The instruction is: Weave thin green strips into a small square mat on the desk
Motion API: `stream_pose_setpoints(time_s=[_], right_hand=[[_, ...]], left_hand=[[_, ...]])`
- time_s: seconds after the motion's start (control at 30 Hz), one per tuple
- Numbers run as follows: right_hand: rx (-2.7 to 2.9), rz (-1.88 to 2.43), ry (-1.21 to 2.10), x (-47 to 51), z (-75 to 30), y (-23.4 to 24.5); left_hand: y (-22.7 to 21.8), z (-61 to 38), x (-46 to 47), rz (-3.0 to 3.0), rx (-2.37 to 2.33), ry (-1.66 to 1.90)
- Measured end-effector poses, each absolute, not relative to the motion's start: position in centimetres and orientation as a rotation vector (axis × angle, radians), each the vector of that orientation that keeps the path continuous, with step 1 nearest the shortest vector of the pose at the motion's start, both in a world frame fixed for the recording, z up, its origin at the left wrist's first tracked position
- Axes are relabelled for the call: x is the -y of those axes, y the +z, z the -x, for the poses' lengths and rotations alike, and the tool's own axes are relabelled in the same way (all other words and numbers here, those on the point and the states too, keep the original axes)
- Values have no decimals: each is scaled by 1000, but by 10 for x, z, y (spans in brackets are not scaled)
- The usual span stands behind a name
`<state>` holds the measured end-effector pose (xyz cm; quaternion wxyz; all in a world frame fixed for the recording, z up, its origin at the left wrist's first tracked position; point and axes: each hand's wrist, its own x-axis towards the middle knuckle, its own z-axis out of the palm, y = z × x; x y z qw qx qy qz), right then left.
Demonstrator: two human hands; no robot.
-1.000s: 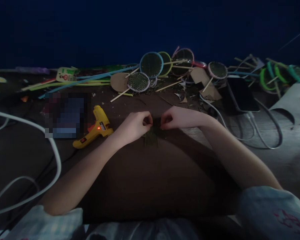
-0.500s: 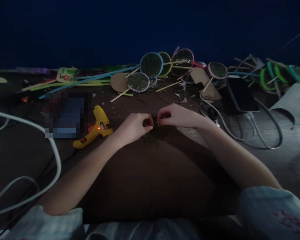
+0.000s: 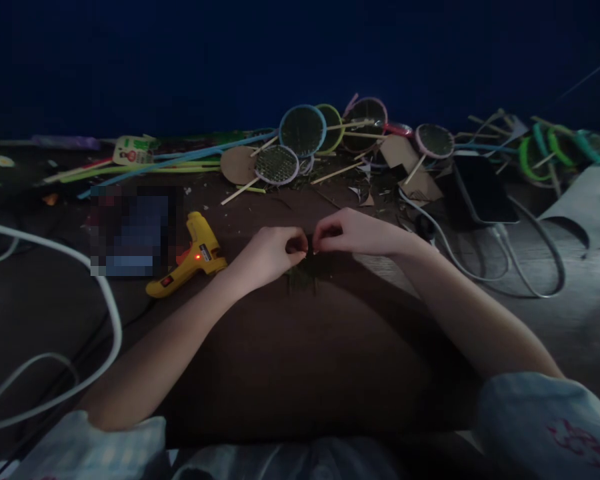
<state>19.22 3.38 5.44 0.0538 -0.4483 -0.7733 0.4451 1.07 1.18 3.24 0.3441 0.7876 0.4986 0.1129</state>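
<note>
item: left hand (image 3: 275, 250), fingers curled, thumb bent toward forefinger; whether the tips meet or grip anything, cannot tell in the dim light.

item: right hand (image 3: 357, 230), fingers curled downward, facing the left across a narrow gap; grip likewise cannot be told.

item: loose dark green patch of thin strands (image 3: 303, 281), lying on the dark brown wooden tabletop (image 3: 300, 360), just below and between both sets of fingertips; outline blurred.

item: yellow plastic glue gun with lit red lamp (image 3: 200, 259), just beyond the left forearm, limiting room on that side.

item: black smartphone with pale frame (image 3: 485, 190), well right of the right hand; white looped cable (image 3: 555, 257) attached at its near end.

item: thick white cable (image 3: 113, 310), curving along the left side.

item: blue-rimmed round mesh disc (image 3: 303, 130) and lilac-rimmed round mesh disc on a wooden stick (image 3: 277, 165), among a cluttered row along the far edge.

room: broad stretch of tabletop between the forearms, running from the hands to the near edge.
</note>
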Motion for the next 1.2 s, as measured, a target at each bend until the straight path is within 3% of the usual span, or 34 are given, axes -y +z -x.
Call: stream_pose_setpoints(time_s=[0.5, 0.73, 1.2], right_hand=[[2198, 1302, 1362, -31, -187, 49], [2183, 1433, 1056, -37, -192, 33], [2298, 1506, 915, -34, -187, 20]], left_hand=[[31, -12, -11, -2083, -1336, 305], [40, -10, -11, -2064, -1287, 272], [39, -4, -19, -2020, -1252, 227]])
